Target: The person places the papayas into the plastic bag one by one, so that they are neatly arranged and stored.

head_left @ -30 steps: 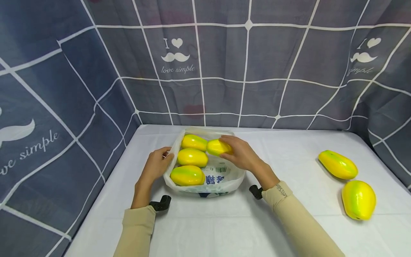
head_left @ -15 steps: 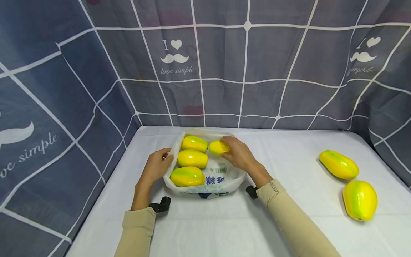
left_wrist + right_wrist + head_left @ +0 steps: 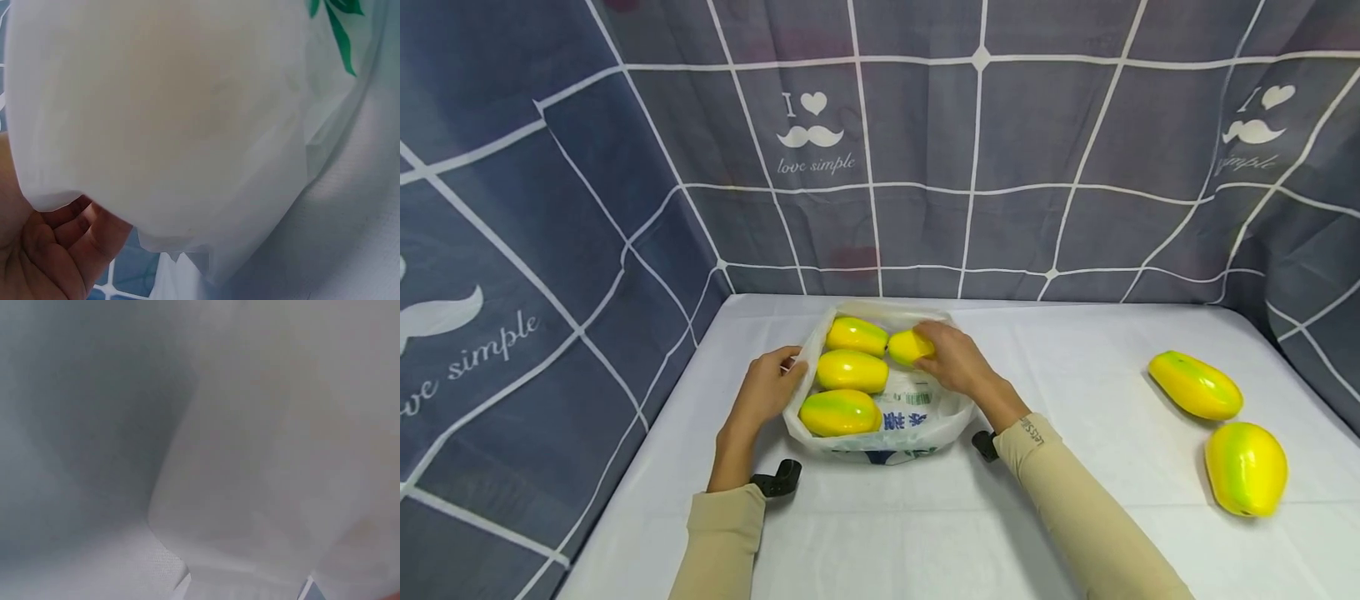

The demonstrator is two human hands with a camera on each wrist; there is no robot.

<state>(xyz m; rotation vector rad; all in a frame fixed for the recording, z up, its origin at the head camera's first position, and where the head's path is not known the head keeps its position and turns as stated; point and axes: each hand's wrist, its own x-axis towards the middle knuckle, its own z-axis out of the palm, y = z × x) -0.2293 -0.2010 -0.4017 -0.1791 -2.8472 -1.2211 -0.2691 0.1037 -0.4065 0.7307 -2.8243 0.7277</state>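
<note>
— What kind of place do you have in front of you?

— You are at a staged recording booth, not a real kitchen or shop. A grey-blue curtain [image 3: 925, 167] with a white grid and the print "I love simple" closes the upper part of the frame and both sides.

— And what is under it?

— A table with a plain white cloth [image 3: 925, 517] fills the lower part. You see shiny yellow-green fruits [image 3: 1197, 385] at the right that look like plastic props, and a white plastic bag [image 3: 917, 429] in the centre.
</note>
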